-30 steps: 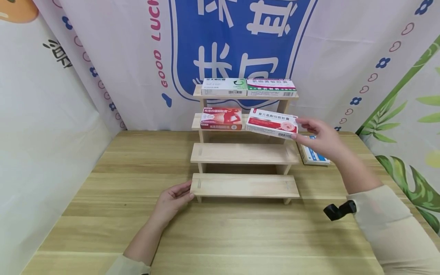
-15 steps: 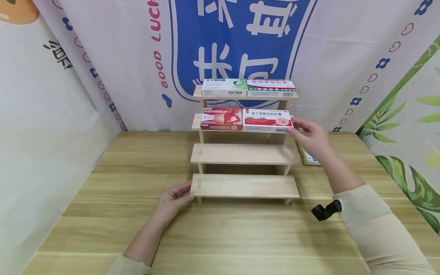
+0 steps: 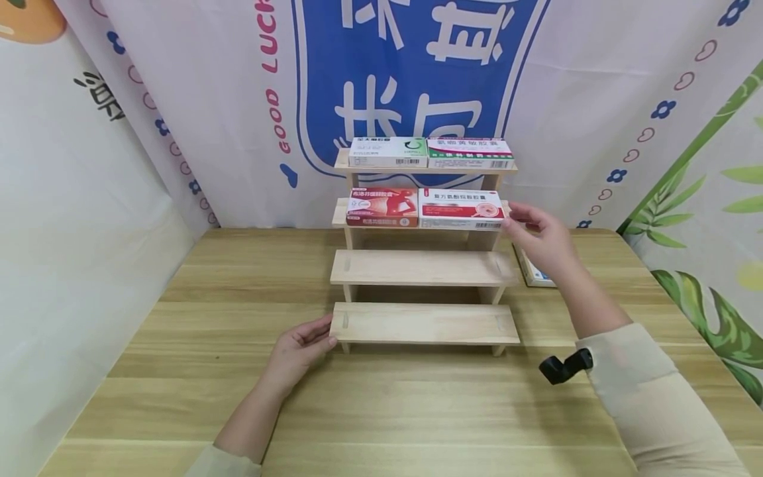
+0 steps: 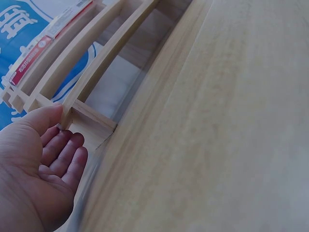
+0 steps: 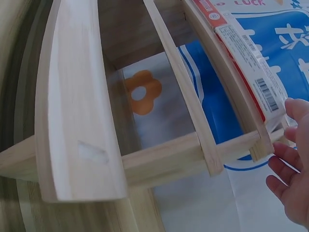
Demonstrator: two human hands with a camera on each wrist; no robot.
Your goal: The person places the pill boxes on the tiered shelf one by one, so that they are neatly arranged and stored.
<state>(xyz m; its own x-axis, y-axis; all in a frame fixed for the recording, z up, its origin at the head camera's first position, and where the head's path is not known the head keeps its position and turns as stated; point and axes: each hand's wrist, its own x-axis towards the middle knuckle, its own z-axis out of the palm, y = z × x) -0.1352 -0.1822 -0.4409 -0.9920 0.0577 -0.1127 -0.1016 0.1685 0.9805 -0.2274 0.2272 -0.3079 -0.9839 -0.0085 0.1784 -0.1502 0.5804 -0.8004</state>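
Observation:
A stepped wooden display rack [image 3: 426, 322] stands on the table. My left hand [image 3: 301, 351] holds the left end of its lowest step, thumb and curled fingers at the board's edge in the left wrist view. On the second step from the top, a white and red medicine box [image 3: 461, 208] lies against an orange-red medicine box [image 3: 383, 208]. The fingertips of my right hand [image 3: 545, 238] press on the white and red box's right end. In the right wrist view the right hand's fingers [image 5: 285, 166] are beside the rack, not wrapped round the box.
A white and green box [image 3: 387, 152] and a pink, white and green box [image 3: 471, 153] sit side by side on the top step. Behind the right forearm, a blue and white box [image 3: 539, 277] lies partly hidden on the table [image 3: 381, 411]. A printed curtain [image 3: 238, 132] hangs behind.
My right hand has moved left, bringing the white and red box from a tilt to straight beside the orange-red one. Both boxes then shift slightly left. My left hand stays put.

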